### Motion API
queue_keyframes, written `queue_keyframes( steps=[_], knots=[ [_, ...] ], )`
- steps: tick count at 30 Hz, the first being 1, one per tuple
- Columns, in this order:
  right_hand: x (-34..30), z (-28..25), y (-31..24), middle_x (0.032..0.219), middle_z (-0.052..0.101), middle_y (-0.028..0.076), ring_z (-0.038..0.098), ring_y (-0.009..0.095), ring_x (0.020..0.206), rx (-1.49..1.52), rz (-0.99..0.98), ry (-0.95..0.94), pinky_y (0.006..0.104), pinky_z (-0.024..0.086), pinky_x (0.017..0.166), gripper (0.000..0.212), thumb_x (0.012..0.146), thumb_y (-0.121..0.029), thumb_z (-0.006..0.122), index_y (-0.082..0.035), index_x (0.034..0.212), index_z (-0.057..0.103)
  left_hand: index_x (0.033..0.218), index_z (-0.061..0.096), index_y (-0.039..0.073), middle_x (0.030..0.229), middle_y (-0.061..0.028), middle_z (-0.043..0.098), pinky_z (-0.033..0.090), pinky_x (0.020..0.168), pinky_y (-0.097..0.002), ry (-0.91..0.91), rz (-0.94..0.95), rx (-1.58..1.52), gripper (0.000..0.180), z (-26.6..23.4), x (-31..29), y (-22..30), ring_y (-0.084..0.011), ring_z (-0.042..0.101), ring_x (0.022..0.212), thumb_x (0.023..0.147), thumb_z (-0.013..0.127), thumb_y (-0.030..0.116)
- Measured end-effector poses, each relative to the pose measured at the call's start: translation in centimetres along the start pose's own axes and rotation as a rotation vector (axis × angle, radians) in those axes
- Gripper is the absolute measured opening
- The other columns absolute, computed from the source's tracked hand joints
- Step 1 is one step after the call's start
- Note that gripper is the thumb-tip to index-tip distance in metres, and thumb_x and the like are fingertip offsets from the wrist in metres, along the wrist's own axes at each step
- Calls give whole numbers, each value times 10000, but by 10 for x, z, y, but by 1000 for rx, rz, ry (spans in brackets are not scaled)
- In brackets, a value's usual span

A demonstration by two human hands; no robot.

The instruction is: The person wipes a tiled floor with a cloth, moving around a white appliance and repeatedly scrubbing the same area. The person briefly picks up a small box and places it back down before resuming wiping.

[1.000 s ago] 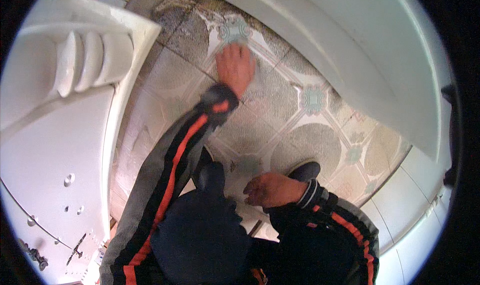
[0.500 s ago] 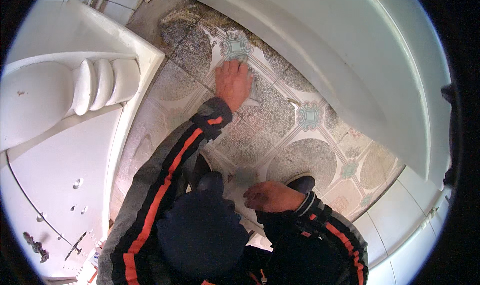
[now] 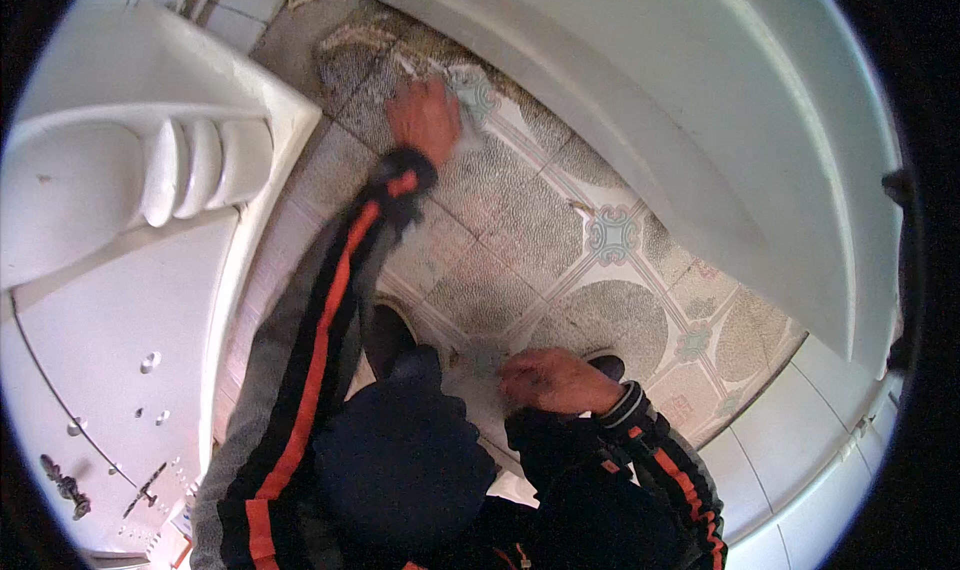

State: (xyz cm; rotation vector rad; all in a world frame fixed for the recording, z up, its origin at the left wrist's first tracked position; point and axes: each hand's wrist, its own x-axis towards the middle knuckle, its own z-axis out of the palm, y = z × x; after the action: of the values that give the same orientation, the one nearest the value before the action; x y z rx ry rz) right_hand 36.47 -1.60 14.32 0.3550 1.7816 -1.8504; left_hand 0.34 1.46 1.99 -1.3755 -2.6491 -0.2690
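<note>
My left hand [image 3: 424, 120] reaches far forward and presses down on the patterned tile floor [image 3: 510, 220], its fingers smeared by motion. Under its right side shows the pale edge of a greyish cloth [image 3: 467, 138]; most of it is covered by the hand. Close to my body, my right hand [image 3: 558, 380] stays over my bent leg, with its fingers loosely curled and nothing visible in them. Dark stains and worn patches mark the tiles around the left hand. Both my sleeves are dark with orange stripes.
A white bathtub [image 3: 700, 120] curves along the right and far side. To the left stands a white moulded panel [image 3: 130, 340] with holes in it. White wall tiles [image 3: 780, 430] meet the floor at lower right. My shoes [image 3: 388, 338] are below my hands.
My left hand has slid a short way forward and left over the floor, with the cloth under it. My right hand has barely shifted.
</note>
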Motion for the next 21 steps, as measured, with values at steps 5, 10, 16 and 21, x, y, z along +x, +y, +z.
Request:
queue_keyframes(
  steps=[5, 10, 16, 21],
  knots=[
    [-4, -8, -5, 1011, 712, 172, 704, 261, 930, 195, -17, 67, 358, 548, 835, 306, 882, -201, 687, -19, 1127, 675, 1122, 610, 24, 997, -162, 643, 474, 772, -531, 64, -199, 116, 391, 0, 35, -8, -349, 628, 945, 853, 669, 300],
    [20, -8, -7, 1037, 702, 174, 699, 275, 936, 115, -78, 91, 366, 544, 840, 322, 897, -232, 688, -24, 1142, 665, 1182, 601, 4, 1008, -189, 640, 480, 779, -538, 17, 46, 78, 442, 21, -10, -11, -379, 617, 961, 854, 668, 294],
    [28, -10, -7, 1004, 690, 170, 675, 330, 891, 77, 43, -26, 396, 534, 809, 320, 928, -307, 661, -49, 1117, 671, 1019, 627, 19, 979, -187, 633, 478, 761, -530, 38, -152, 67, 322, 1, 46, -29, -371, 606, 971, 830, 666, 277],
    [38, -18, -16, 1089, 687, 144, 664, 257, 1007, 97, 74, -158, 370, 515, 909, 292, 948, -176, 645, -56, 1214, 645, 1027, 623, 35, 940, -180, 633, 470, 762, -528, 2, -51, 44, 299, -17, 4, 7, -357, 613, 933, 836, 654, 263]
  ],
)
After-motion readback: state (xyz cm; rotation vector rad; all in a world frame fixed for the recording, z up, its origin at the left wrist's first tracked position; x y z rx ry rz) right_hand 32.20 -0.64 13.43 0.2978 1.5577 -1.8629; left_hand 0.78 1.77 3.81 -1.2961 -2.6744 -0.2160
